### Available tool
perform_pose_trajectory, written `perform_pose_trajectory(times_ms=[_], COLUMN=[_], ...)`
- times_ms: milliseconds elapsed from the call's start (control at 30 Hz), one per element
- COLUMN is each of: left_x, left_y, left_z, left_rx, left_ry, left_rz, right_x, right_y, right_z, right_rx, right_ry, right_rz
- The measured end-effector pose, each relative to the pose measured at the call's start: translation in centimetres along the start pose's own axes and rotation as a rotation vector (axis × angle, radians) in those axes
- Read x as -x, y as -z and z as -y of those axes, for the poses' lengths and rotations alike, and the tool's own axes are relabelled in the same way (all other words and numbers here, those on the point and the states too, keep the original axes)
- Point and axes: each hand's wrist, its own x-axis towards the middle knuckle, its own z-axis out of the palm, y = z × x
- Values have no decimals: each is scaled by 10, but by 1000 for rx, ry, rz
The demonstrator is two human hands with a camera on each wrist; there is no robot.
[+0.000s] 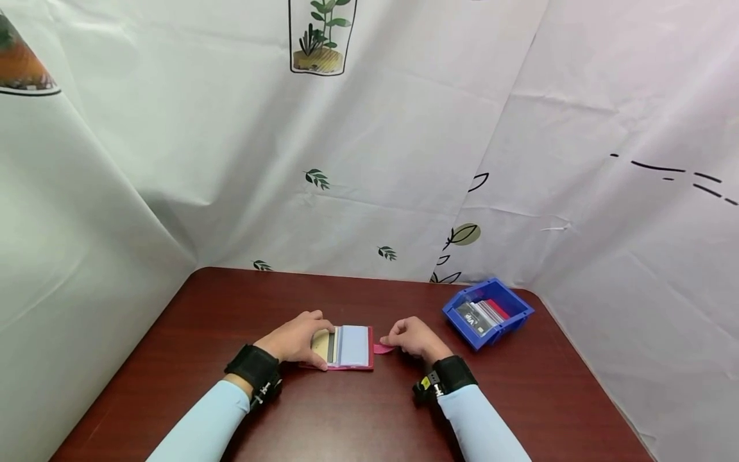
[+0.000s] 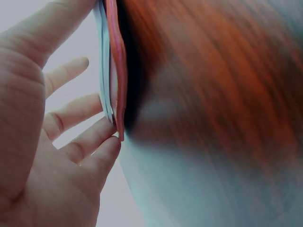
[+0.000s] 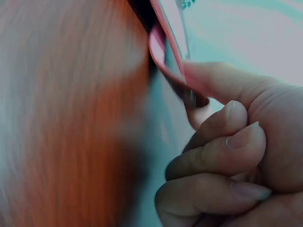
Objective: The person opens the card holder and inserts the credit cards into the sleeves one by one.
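A pink-red card holder [image 1: 355, 346] lies open on the table, its pale sleeves facing up. My left hand [image 1: 297, 340] spans the left half, thumb at the near edge and forefinger at the far edge. In the left wrist view, fingers of the left hand [image 2: 71, 142] meet the edge of the red cover [image 2: 120, 71] and sleeves. On the other side, my right hand [image 1: 417, 338] pinches the pink strap [image 1: 382, 348] that sticks out from the right edge. The right wrist view has the strap [image 3: 165, 71] between thumb and forefinger of the right hand [image 3: 227, 142], other fingers curled in.
A blue bin [image 1: 501, 296] with several cards [image 1: 484, 316] stands at the back right of the dark red-brown table [image 1: 323, 417]. A white printed sheet [image 1: 369, 160] hangs behind and along the sides of the table.
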Motion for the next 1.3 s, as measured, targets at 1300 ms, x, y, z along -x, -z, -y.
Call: perform_pose_trajectory(times_ms=[1300], left_x=[-3], left_y=[-1], left_z=[0], left_rx=[-17], left_ry=[34], left_rz=[28], right_x=[-7], right_y=[148], right_z=[-72], right_rx=[328], right_ry=[-183], right_rz=[-293])
